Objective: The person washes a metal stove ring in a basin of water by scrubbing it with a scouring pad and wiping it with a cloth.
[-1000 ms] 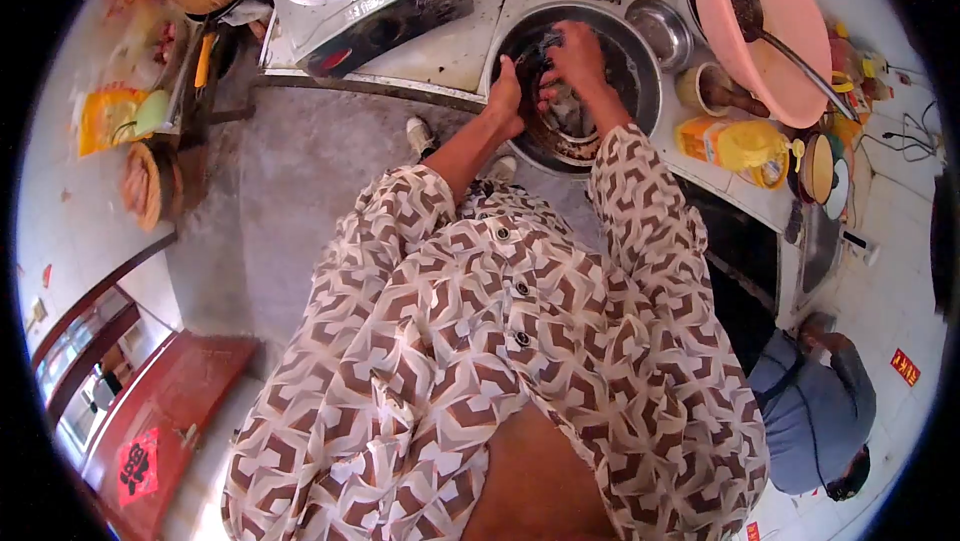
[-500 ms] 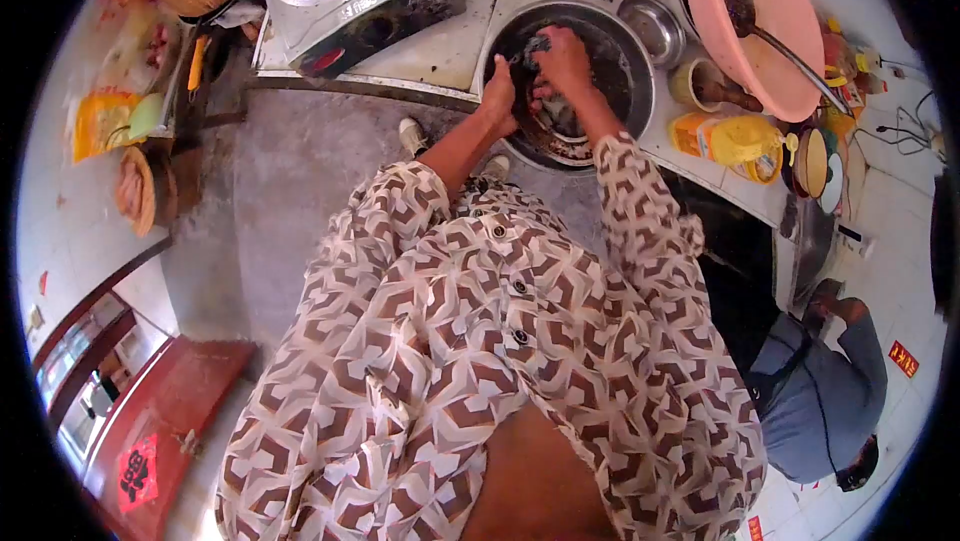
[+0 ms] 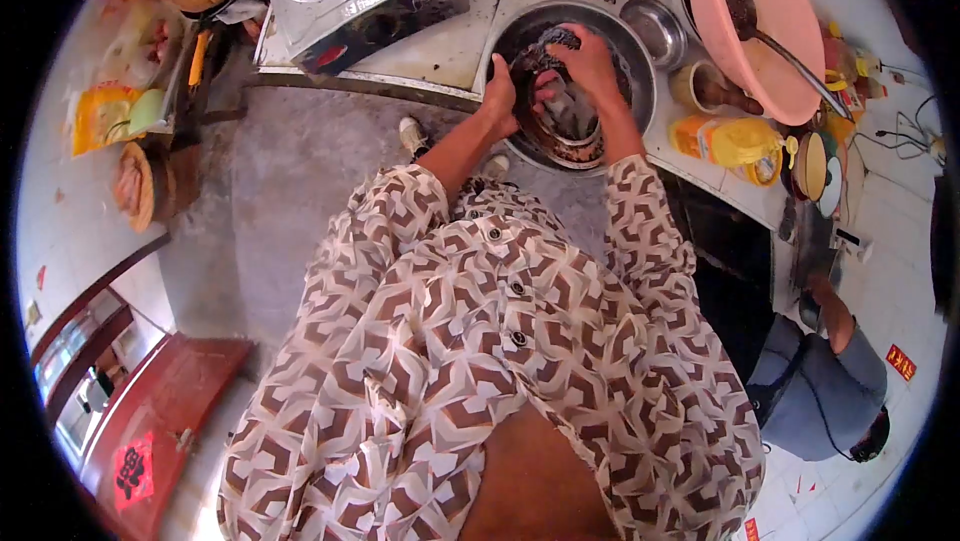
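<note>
A wide metal basin (image 3: pixel 640 106) stands at the counter's edge with dark water in it. Inside it, a round metal pan (image 3: pixel 572 153) with a blackened, brownish rim is tilted. My left hand (image 3: pixel 499 99) grips the pan at its left side, thumb up and the other fingers partly hidden. With curled fingers, my right hand (image 3: pixel 590 63) presses a dark grey scouring pad (image 3: pixel 557 38) against the far part of the pan. Right beside the basin sits a small steel bowl (image 3: pixel 655 29).
A gas stove (image 3: pixel 385 16) stands left of the basin. To the right are a pink basin (image 3: pixel 770 66) with a ladle (image 3: pixel 790 56) across it, a cup (image 3: pixel 697 86) and a yellow oil bottle (image 3: pixel 725 141). Another person (image 3: pixel 825 386) bends down at the lower right.
My right hand has shifted slightly right and opened its grip somewhat, showing more of the scouring pad and the pan's inside. My left hand stays put. The other person has moved slightly.
</note>
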The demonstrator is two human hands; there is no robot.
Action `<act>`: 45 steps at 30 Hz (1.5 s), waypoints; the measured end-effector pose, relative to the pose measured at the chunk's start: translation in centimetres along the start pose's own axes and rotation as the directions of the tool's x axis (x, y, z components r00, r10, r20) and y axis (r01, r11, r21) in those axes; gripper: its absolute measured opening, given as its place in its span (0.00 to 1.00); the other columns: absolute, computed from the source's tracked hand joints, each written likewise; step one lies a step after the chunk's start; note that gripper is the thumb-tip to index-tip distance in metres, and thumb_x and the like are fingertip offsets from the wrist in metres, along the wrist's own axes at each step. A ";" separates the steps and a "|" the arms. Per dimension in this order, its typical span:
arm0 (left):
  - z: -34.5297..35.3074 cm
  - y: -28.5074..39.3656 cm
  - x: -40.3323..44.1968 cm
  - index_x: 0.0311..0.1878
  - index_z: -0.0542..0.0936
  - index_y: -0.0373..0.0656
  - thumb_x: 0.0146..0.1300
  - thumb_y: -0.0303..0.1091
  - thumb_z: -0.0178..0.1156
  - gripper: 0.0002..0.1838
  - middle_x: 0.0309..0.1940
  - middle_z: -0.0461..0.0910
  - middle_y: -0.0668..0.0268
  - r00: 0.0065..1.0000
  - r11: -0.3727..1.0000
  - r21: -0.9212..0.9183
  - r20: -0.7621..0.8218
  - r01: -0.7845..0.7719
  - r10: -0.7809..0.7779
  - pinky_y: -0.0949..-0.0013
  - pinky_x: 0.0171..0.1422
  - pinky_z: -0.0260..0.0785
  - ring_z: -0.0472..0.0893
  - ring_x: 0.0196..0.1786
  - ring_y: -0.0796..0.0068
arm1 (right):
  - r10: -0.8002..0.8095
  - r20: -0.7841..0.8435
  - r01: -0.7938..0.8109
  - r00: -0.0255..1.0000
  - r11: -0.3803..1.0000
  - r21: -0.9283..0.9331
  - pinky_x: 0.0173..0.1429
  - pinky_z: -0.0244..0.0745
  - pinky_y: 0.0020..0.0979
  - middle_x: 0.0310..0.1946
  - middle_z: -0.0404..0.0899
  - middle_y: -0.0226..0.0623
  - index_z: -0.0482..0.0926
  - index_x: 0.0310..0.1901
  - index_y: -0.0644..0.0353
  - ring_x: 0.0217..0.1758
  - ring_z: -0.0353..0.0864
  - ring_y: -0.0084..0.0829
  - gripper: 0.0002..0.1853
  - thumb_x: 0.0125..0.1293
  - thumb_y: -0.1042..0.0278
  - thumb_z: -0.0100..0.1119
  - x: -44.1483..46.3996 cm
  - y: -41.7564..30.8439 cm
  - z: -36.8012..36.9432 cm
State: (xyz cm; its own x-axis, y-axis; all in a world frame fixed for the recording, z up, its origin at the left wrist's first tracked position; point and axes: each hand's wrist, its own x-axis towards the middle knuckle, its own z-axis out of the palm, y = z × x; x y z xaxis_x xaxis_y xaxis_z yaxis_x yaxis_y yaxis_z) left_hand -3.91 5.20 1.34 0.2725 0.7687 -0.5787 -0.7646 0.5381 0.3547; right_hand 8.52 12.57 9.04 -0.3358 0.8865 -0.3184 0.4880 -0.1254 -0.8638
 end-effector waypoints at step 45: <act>1.5 1.0 -2.1 0.50 0.70 0.47 0.66 0.66 0.26 0.34 0.28 0.76 0.66 0.988 0.987 0.097 -0.073 -0.128 0.135 0.73 0.23 0.63 0.73 0.25 0.76 | -0.236 -0.282 0.039 0.930 0.826 -0.562 0.50 0.72 0.41 0.43 0.76 0.51 0.77 0.45 0.63 0.46 0.77 0.48 0.20 0.50 0.64 0.63 5.3 5.1 2.8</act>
State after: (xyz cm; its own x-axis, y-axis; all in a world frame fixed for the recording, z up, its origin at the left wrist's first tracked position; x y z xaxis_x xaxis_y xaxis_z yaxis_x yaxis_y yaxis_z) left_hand -4.37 4.63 4.05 0.1235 0.8070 -0.5775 -0.7331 0.4664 0.4950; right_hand 6.97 15.37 1.87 -0.2004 0.9796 0.0175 0.8428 0.1814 -0.5068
